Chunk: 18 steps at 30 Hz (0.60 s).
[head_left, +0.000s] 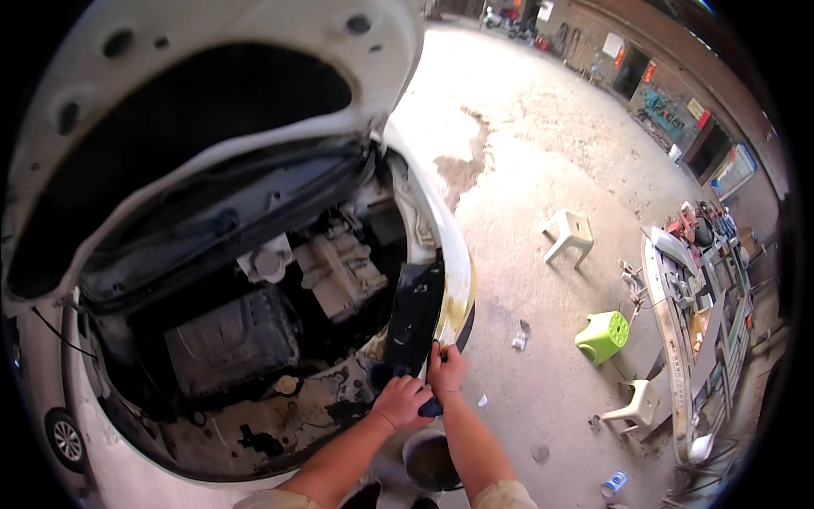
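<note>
Here, both hands are working at the lower centre of the frame, at the front corner of a white car. The left hand [400, 401] is curling over the lower end of a black plastic liner panel [415, 318], fingers closed on it. The right hand [446, 370] is gripping the same panel's lower right edge, fingers wrapped around it, just beside the left hand. The panel is standing nearly upright between the engine bay and the white fender [448, 246], touching the fender's inner side.

The raised hood [203, 59] is filling the upper left of the frame, its dark underside lining showing. Below it, at centre left, the black engine cover [233, 339] is lying in the bay, with a white reservoir cap [267, 263] above it and pale housings to its right. A front wheel [66, 437] is showing at the lower left edge.

Directly below the hands, between the forearms, a round bucket [430, 462] is standing on the concrete floor [543, 153]. To the right, well apart from the car, a white plastic stool [570, 235] is standing at centre right, a green stool [604, 335] lower down, and another pale stool [638, 405] beneath that. A cluttered workbench [688, 322] is running along the right edge. A small can [614, 483] is lying at the lower right.
</note>
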Tool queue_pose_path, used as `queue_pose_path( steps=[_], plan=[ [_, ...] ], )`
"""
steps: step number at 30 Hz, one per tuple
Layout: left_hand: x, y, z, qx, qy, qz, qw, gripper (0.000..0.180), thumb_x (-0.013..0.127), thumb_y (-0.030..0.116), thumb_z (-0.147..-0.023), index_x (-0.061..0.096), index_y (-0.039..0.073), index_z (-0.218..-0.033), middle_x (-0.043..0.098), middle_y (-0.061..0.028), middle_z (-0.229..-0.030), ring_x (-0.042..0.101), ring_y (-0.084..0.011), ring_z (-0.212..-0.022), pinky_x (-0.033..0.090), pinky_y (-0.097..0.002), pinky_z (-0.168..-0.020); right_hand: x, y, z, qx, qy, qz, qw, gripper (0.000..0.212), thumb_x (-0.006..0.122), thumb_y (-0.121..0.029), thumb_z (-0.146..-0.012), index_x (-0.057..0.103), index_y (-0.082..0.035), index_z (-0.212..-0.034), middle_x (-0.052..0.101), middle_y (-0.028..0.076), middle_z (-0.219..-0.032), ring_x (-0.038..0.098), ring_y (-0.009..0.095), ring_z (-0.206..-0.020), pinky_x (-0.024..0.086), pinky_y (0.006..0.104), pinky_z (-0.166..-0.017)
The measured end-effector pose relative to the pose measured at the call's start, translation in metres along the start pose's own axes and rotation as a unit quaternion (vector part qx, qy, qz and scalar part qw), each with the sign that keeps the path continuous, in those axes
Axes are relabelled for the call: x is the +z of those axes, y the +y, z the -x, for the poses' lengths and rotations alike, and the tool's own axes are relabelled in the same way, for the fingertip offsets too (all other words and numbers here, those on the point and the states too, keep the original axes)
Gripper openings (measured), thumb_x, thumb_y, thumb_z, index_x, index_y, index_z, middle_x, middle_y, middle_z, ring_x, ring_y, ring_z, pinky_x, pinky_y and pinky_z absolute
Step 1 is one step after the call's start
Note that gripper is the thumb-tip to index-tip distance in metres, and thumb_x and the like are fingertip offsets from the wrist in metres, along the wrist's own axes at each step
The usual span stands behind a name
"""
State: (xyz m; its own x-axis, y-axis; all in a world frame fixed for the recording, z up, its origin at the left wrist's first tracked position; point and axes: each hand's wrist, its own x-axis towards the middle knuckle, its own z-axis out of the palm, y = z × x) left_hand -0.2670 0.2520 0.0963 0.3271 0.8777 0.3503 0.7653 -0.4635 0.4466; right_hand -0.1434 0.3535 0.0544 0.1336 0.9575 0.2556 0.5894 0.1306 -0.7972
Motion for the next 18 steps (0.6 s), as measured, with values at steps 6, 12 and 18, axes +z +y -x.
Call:
queue_pose_path(
  steps=[6,12,18],
  plan=[
    [-0.017,0.005,0.012,-0.035,-0.089,-0.087,0.992,0.055,0.084,0.045,-0.065,0.068,0.014,-0.107,0.060,-0.0097,-0.106,0.058,-0.0318,-0.104,0.048,-0.0440,-0.082,-0.015,-0.028,0.003,0.089,-0.121,-0.007,0.989,0.047,0.063,-0.049,-0.097,0.071,-0.003,-0.102,0.072,0.025,-0.090,0.069,0.048,-0.093,0.054,0.0531,-0.081],
    [-0.061,0.065,0.076,-0.149,-0.117,-0.080,0.979,0.053,0.080,0.048,-0.076,0.067,0.015,-0.116,0.059,-0.0126,-0.114,0.057,-0.0346,-0.112,0.052,-0.0464,-0.088,-0.129,0.125,0.097,0.130,-0.029,0.008,0.991,0.041,0.064,-0.034,-0.099,0.067,0.006,-0.090,0.071,0.021,-0.085,0.068,0.034,-0.084,0.052,0.0480,-0.074],
    [-0.117,0.110,0.261,-0.429,-0.078,-0.013,0.900,0.065,0.074,0.058,-0.081,0.067,0.018,-0.131,0.063,-0.0138,-0.127,0.054,-0.0341,-0.129,0.047,-0.0474,-0.106,-0.332,0.135,0.232,0.246,-0.270,0.103,0.925,0.069,0.043,-0.054,-0.102,0.058,0.004,-0.135,0.059,0.030,-0.133,0.053,0.044,-0.126,0.046,0.0490,-0.103]
  ],
)
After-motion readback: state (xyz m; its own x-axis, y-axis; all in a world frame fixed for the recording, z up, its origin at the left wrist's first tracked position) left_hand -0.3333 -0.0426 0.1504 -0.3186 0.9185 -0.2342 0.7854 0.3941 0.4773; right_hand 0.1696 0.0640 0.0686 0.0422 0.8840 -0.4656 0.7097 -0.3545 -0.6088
